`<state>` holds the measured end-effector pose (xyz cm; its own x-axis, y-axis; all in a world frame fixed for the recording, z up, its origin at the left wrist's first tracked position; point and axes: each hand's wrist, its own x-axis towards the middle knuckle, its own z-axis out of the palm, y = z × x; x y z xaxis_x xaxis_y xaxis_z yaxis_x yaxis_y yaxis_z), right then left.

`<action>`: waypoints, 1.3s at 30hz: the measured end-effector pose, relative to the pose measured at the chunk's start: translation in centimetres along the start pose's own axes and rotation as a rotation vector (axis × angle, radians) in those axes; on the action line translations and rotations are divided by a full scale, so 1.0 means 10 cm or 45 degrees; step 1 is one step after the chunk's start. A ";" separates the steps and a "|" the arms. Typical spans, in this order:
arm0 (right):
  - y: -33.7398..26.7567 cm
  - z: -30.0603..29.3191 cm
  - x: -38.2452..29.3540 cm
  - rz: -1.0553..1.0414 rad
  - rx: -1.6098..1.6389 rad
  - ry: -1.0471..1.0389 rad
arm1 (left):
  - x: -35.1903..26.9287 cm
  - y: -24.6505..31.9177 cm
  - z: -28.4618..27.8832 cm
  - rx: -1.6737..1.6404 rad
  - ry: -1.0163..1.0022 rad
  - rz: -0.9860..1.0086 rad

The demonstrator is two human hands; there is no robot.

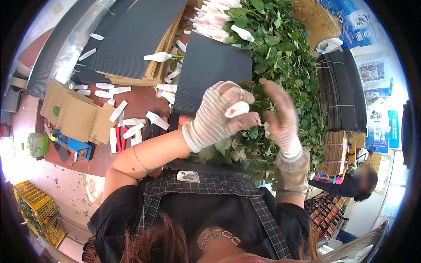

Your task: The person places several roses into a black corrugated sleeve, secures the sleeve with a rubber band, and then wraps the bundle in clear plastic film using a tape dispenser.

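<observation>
My left hand (215, 111), in a striped knit glove, grips a flower bud wrapped in a white foam net sleeve (237, 109). A bit of pink shows at the sleeve's end. To its right, my gloved right hand (282, 115) is blurred, its thumb and fingers apart, and I see nothing held in it. Below both hands lies a thick heap of leafy green stems (279, 65). A dark corrugated cardboard sheet (213, 65) lies just beyond my left hand. More sleeved blooms (215, 18) are piled at the far end of the sheet.
Stacked corrugated sheets (138, 39) and loose foam sleeves (113, 90) cover the table's left. Red-handled scissors (121, 138) lie near a blue box (77, 148) and brown cardboard pieces (79, 118). Bundled dark cardboard (343, 92) stands right. Another person (358, 182) is at the right.
</observation>
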<state>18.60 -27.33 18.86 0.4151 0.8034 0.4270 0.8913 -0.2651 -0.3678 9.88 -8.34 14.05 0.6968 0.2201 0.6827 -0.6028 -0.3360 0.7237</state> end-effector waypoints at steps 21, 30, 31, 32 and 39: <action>-0.50 0.28 -0.24 -0.030 -0.500 -0.315 | -1.09 -0.25 -0.82 0.788 -0.571 -0.055; -0.33 1.19 -0.30 -0.108 -0.668 -0.349 | -1.23 -0.44 -0.54 0.864 -1.027 -0.384; -0.34 1.21 -0.31 -0.046 -0.642 -0.393 | -1.21 -0.43 -0.55 0.814 -1.118 -0.463; -0.35 1.23 -0.32 0.017 -0.615 -0.437 | -1.25 -0.41 -0.56 0.769 -1.095 -0.455; -0.20 1.61 -0.41 -0.095 -0.726 -0.369 | -1.33 -0.36 -0.57 0.952 -1.141 -0.246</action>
<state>12.19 -21.56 4.55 0.3529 0.9210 0.1647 0.9061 -0.3803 0.1851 0.55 -4.84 2.94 0.9548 -0.2950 0.0380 -0.2881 -0.8855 0.3646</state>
